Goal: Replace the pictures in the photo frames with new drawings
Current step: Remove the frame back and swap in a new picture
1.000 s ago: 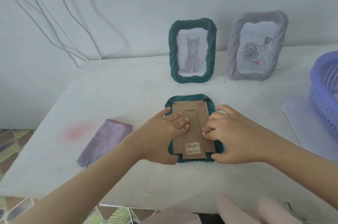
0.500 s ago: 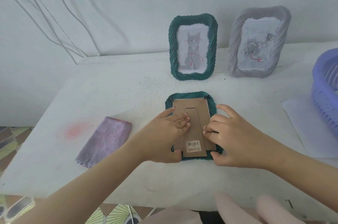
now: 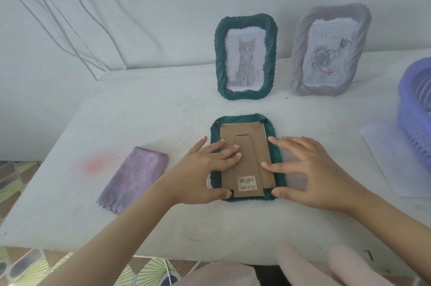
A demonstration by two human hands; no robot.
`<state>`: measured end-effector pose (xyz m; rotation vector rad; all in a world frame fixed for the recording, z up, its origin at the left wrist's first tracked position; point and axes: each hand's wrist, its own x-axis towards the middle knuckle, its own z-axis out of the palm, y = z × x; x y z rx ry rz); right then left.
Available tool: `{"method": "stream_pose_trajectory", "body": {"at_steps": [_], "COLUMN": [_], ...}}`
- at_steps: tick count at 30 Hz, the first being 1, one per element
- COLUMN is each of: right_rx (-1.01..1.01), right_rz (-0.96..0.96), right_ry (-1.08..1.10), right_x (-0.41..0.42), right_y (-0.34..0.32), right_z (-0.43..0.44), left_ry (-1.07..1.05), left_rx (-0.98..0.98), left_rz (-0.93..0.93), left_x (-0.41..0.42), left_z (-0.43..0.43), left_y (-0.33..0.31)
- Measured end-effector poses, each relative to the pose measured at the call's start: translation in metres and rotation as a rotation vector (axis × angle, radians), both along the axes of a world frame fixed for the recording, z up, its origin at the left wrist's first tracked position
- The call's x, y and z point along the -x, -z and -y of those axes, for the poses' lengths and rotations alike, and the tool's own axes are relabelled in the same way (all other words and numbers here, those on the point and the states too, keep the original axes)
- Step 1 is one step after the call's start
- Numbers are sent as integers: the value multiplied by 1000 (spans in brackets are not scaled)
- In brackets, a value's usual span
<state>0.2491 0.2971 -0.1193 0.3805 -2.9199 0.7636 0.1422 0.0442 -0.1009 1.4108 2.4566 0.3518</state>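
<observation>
A dark green photo frame (image 3: 242, 119) lies face down on the white table, its brown cardboard back (image 3: 245, 145) with a barcode sticker facing up. My left hand (image 3: 200, 171) rests on the frame's left side, fingertips on the cardboard, thumb at the lower left corner. My right hand (image 3: 310, 173) lies with spread fingers over the right edge, one fingertip on the cardboard. Behind stand a green frame with a cat drawing (image 3: 246, 57) and a grey frame with a rose drawing (image 3: 328, 50).
A folded purple cloth (image 3: 134, 178) lies left of my left hand, beside a pink stain. A purple plastic basket (image 3: 415, 108) stands at the right edge on a white sheet (image 3: 391, 162). White cables hang along the wall at the back left.
My right hand has opened from a pinch at the frame's right edge, its fingers now spread. The left hand has stayed on the cardboard back. The camera has tilted slightly.
</observation>
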Motion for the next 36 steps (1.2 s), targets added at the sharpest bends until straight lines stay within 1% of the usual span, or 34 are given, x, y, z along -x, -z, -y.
{"method": "stream_pose_trajectory", "body": {"at_steps": [6,11,18,25,30,33,35,36], "right_rx": [79,35,50,111,152,168,177,219], "right_rz": [-101,-151,-126,-97,10,119,150,161], "right_ry": [35,43,53,106,171,196,188,187], "right_x": [-3,-3,-4,-3,-7,-9,-11,-11], "right_y": [9,12,12,13,13,8,6,4], "right_z": [6,7,8,10,12,17,21,24], "left_ry": [-9,-18,-31,-48,-160,-298,-360,-377], "left_rx": [-55,-76,-74,-52,-85,-179,-237,-255], "left_rz": [15,4,15,32,113,134,170,179], "left_x": [-1,-2,-4,-8,-18,-28,-34,-36], "left_z": [5,5,5,4,0,-5,-9,-12], "left_y": [7,12,14,15,16,16,17,17]}}
